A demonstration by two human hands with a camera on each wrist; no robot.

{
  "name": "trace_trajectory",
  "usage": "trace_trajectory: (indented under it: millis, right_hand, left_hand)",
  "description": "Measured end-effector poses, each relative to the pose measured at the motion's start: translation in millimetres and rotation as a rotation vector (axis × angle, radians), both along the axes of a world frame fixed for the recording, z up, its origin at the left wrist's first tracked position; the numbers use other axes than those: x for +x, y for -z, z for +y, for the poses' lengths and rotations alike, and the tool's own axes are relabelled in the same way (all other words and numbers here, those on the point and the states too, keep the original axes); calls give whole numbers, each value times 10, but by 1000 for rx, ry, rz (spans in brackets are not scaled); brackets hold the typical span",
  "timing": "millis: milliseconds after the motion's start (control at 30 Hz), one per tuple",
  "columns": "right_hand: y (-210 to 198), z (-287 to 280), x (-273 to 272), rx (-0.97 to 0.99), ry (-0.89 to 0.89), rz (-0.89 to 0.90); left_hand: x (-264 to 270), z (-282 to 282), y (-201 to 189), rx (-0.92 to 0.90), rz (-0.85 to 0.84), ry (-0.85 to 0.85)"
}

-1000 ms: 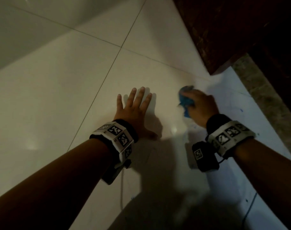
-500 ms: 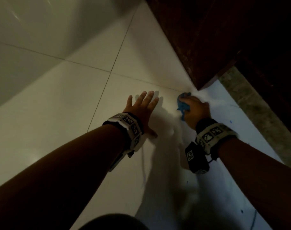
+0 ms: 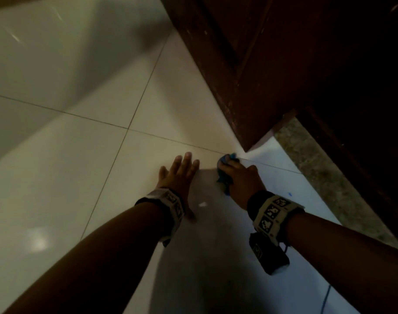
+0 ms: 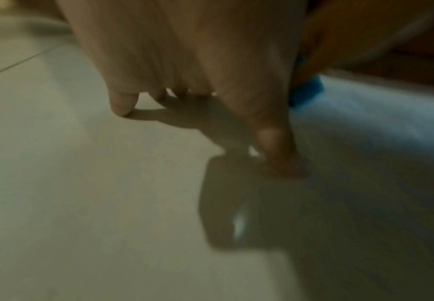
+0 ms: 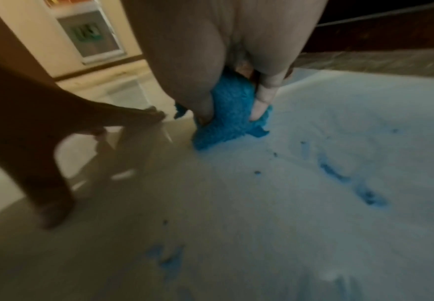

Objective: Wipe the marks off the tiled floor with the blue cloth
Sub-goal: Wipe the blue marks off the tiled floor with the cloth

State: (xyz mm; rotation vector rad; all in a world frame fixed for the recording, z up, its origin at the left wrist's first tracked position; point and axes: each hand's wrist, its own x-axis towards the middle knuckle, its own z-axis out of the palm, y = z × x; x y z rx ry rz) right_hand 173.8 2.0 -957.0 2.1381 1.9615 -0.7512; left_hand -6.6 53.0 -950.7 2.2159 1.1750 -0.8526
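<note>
Gripping the blue cloth [image 5: 227,114], the right hand [image 3: 240,177] presses it onto the tiled floor [image 3: 57,166].

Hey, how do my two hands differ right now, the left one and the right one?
The left hand lies flat with fingers straight and spread; the right hand is curled. The left hand holds nothing and presses bare tile; the right hand grips the bunched blue cloth against the tiled floor. The right hand is nearer the dark wooden door than the left. Both are down on the floor and wear marker wristbands.
</note>
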Motion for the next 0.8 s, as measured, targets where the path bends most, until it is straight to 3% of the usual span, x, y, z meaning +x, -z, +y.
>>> trace_trajectory:
  millis: [167,300,367,467,667,800]
  right_hand:
    - [108,-2,59,45,-104,29]
    - [15,-8,59,165,-168,181]
    - [-21,13,111,243,-109,178]
    - [-28,78,101,127,55,142]
    - [-22,-99,-11,141,-193,132]
    - [-26,46,359,140,138,129]
  left_hand:
    - [30,25,69,36,26,10]
    - [2,48,101,52,25,15]
    - [17,43,106,51,22,7]
    - [36,30,117,79,17,-8]
    - [53,8,92,81,22,-21]
    - [30,21,124,73,-8,-41]
